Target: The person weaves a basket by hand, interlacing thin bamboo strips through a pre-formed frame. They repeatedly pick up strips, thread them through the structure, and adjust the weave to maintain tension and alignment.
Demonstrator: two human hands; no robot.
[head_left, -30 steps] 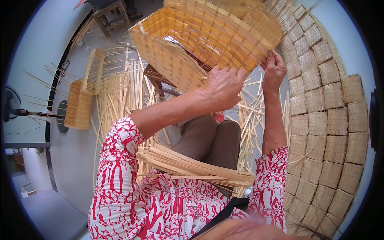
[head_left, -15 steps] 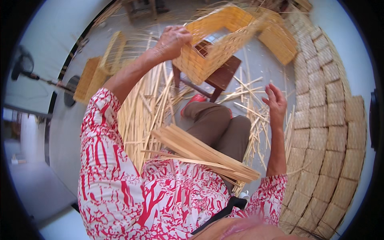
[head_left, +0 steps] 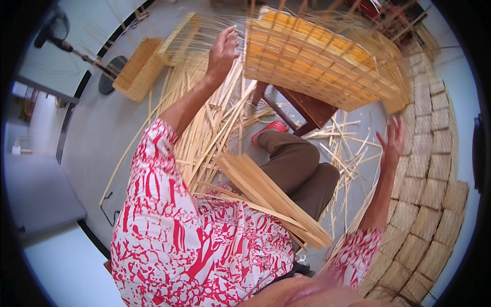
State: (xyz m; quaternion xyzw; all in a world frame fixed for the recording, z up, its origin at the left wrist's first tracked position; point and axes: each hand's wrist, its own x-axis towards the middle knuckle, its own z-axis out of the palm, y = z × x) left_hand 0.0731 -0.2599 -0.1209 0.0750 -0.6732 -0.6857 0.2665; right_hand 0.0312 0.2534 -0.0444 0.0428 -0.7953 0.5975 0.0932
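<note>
A woven yellow basket (head_left: pixel 312 66), blurred, sits tilted over a dark wooden stool (head_left: pixel 307 105) in front of me; loose strip ends stick up from its rim. Just left of the basket, my left hand (head_left: pixel 223 53) is raised with fingers stretched upward, apart from the wall. Below the basket's right end, my right hand (head_left: pixel 391 139) is open, fingers spread, with nothing in it. Across my lap lies a bundle of flat pale strips (head_left: pixel 276 199).
Long loose strips (head_left: pixel 204 133) cover the floor at left, and shorter scraps (head_left: pixel 348 148) lie at right. Finished baskets (head_left: pixel 138 71) stand at the far left beside a fan (head_left: pixel 53 28). Stacked woven pieces (head_left: pixel 427 194) line the right wall.
The basket has turned, so its long side now faces me, and it appears farther right. My left hand has come off its rim. My right hand has risen closer to its right end.
</note>
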